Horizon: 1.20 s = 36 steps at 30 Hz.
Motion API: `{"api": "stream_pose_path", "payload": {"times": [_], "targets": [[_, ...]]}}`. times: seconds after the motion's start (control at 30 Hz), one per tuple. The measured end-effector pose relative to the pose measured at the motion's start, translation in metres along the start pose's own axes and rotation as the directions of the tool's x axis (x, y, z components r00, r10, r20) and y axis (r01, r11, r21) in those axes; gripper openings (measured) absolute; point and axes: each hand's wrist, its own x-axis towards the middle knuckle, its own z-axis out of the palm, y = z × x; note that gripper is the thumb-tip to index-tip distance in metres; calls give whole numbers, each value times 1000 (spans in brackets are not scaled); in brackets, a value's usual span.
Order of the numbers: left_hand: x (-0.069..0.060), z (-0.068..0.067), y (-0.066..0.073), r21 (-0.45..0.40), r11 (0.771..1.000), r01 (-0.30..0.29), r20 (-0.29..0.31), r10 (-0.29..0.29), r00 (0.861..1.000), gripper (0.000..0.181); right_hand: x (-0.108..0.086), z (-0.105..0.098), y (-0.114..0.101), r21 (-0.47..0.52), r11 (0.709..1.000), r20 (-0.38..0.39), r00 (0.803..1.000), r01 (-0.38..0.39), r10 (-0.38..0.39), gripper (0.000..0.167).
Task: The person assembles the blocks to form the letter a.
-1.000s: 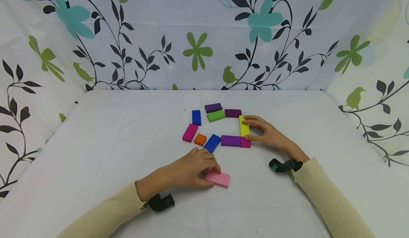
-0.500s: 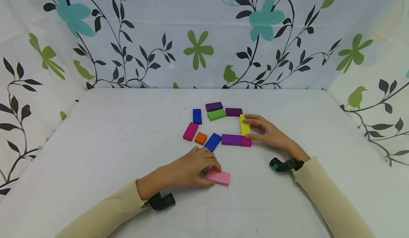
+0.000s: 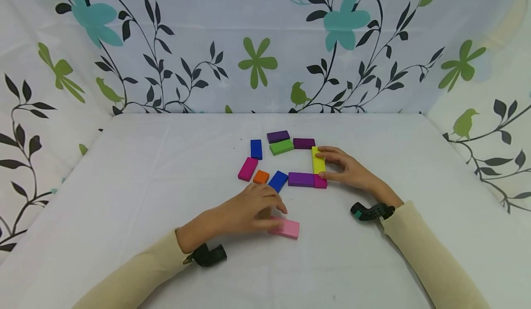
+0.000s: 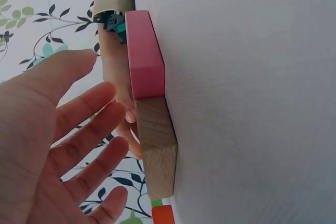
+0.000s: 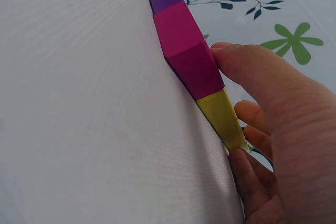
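My left hand (image 3: 244, 210) hovers over a pink block (image 3: 291, 229), its fingers loosely spread and holding nothing. In the left wrist view a plain wooden block (image 4: 159, 150) stands end to end with the pink one; the hand mostly hides it in the head view. To the right, my right hand (image 3: 350, 171) holds a yellow block (image 3: 317, 164) at its right side with bent fingers. Its thumb lies against a small magenta block (image 5: 191, 51) adjoining the yellow one. A purple block (image 3: 301, 179) continues the row leftward from the magenta block.
Further blocks form a loose ring on the white table (image 3: 166, 171): blue (image 3: 278, 180), orange (image 3: 261, 176), pink-red (image 3: 248, 169), another blue (image 3: 256, 149), green (image 3: 281, 147), and two dark purple ones (image 3: 304, 143). A leaf-patterned cloth (image 3: 186, 23) hangs behind.
My left hand has let go of the pink block and its fingers have risen and opened away from it. The right hand stays at the yellow block.
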Motion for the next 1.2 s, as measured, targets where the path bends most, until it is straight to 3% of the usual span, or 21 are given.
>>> {"api": "stream_pose_path", "payload": {"times": [0.23, 0.43, 0.67, 1.0, 1.2], "targets": [[1, -5, -11, -93, 996, 17, -93, -25, 995, 20, 0, -1, -3, 20, 1000, 0, 1000, 4, -4, 57], [0, -7, -22, -152, 988, -16, -156, -8, 988, 20, 0, 0, -2, 40, 999, 6, 1000, 5, -5, 57], [-1, -8, -36, -264, 962, 65, -172, -113, 979, 21, 0, 0, -2, 41, 999, 1, 1000, 7, -7, 57], [0, -8, -52, -232, 972, 40, -279, -106, 954, 19, 0, 0, 0, 31, 999, 2, 1000, 5, -5, 57], [-1, -8, -57, -276, 960, 33, -302, -119, 946, 18, -1, 1, 2, 26, 1000, -5, 1000, 15, -15, 55]]}}
